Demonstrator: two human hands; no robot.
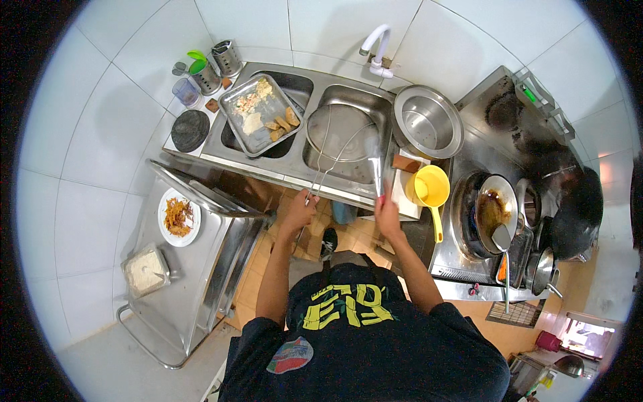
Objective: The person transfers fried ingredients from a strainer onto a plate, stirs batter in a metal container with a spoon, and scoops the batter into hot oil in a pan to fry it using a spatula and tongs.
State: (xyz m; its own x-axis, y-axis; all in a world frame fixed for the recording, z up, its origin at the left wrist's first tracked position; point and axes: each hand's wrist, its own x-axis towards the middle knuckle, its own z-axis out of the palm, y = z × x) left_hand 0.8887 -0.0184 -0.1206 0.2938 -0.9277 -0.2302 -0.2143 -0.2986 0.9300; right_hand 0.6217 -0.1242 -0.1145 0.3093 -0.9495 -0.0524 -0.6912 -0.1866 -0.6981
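Over the sink [348, 171], our left hand [299, 209] grips the wire strainer [335, 130] by its handle; our right hand [386, 213] holds a blurred brush [375, 161] just beside the yellow scoop [429, 187].

Person in a dark tee, seen from above

A dark navy short-sleeved shirt [365, 348] covers the torso, with yellow-green block lettering across the chest and a round red-and-pale-blue patch [289, 355] low on the left side. Both forearms are bare below the sleeves. A black shoe [327, 241] with a pale mark shows far of the chest.
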